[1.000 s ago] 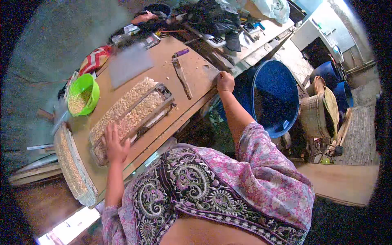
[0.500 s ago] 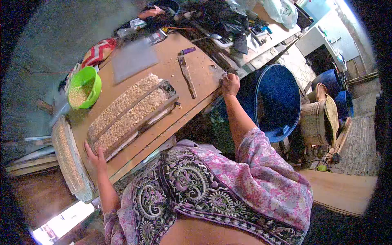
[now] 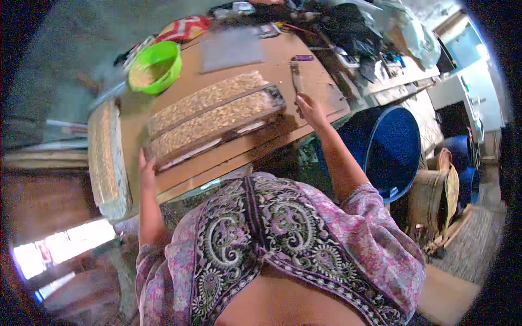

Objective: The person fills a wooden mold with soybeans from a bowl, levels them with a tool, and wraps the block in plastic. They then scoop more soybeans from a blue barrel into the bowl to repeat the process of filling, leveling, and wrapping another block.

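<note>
The table (image 3: 239, 149) is a brown wooden board, and small crumbs are scattered on its far right part. In the middle lies a long metal frame (image 3: 215, 117) filled with two rows of a pale nut mixture, with a green bowl (image 3: 154, 66) of the same grains behind it and a grey flat sheet (image 3: 232, 49) further right. A narrow blade tool (image 3: 296, 79) and a small purple lighter (image 3: 303, 57) lie near the right edge.
</note>
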Motion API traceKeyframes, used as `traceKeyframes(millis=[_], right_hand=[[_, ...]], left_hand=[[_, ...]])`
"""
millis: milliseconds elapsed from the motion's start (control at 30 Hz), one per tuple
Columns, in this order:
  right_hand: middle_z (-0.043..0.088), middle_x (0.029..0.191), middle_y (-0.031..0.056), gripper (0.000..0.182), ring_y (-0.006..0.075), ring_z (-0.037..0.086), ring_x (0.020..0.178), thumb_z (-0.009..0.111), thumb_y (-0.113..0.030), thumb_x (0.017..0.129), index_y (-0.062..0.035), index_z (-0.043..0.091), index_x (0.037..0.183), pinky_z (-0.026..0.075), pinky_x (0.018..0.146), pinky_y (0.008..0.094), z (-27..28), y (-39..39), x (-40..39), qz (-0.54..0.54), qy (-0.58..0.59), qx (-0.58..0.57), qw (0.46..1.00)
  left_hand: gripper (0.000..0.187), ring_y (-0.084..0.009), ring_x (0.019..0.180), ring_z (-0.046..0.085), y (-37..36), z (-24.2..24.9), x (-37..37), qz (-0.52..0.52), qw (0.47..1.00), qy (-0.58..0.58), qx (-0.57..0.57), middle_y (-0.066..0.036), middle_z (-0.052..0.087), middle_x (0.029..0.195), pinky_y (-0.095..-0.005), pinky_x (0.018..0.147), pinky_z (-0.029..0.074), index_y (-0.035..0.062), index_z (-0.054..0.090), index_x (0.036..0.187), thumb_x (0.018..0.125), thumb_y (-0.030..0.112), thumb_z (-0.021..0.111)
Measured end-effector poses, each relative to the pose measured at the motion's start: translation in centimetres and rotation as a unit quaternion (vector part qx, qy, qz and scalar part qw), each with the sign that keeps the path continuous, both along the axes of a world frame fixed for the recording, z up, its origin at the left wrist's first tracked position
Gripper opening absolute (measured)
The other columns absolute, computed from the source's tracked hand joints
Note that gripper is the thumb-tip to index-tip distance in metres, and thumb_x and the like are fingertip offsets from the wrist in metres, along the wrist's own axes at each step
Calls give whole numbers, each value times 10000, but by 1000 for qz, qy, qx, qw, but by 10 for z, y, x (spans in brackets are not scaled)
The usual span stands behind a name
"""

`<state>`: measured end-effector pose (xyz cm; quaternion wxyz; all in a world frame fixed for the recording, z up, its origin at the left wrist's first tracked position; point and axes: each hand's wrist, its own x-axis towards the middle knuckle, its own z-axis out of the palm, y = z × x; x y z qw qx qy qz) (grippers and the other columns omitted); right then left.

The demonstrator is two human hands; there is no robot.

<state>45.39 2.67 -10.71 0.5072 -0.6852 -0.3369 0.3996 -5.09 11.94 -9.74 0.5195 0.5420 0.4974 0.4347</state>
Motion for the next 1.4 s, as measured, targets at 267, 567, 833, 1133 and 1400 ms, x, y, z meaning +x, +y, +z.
traceKeyframes(millis=[267, 567, 833, 1133, 1400], right_hand=[[588, 843, 143, 401, 254, 555, 782, 464, -367, 812, -22, 537, 1001, 429, 643, 331, 17, 39, -36, 91, -286, -55, 952], [588, 788, 179, 376, 291, 569, 747, 468, -354, 800, -8, 553, 920, 423, 641, 350, 21, 31, -45, 69, -348, -43, 934], [579, 788, 204, 389, 358, 549, 765, 450, -376, 797, -23, 551, 926, 423, 636, 377, 28, 30, -48, 50, -400, -69, 913], [576, 721, 210, 383, 360, 561, 672, 493, -402, 767, -36, 563, 856, 431, 565, 417, 103, 6, -61, -4, -395, -96, 913], [548, 794, 208, 288, 356, 526, 752, 592, -226, 697, 4, 522, 857, 422, 657, 403, 65, -69, -75, 54, -385, -41, 920]], left_hand=[[566, -233, 1186, 277, 23, -26, -9, 71, 979, -164, -100, -101, 278, 1303, -359, 980, 210, 6, 261, 1258, 774, 206, 476], [616, -211, 1200, 243, 27, -23, 1, 35, 985, -131, -109, -91, 258, 1316, -339, 990, 161, 17, 248, 1269, 775, 332, 438], [634, -198, 1202, 236, 20, -7, 8, 27, 986, -102, -127, -79, 250, 1322, -329, 994, 141, 38, 272, 1266, 782, 426, 399], [700, -211, 1183, 281, -15, 83, 23, 64, 995, 79, -9, -134, 305, 1279, -310, 981, 189, 7, 230, 1272, 722, 285, 564], [552, -295, 1042, 451, -92, 50, 13, 61, 930, 354, 76, -206, 458, 1124, -338, 883, 339, -18, 319, 1207, 722, 129, 538]])
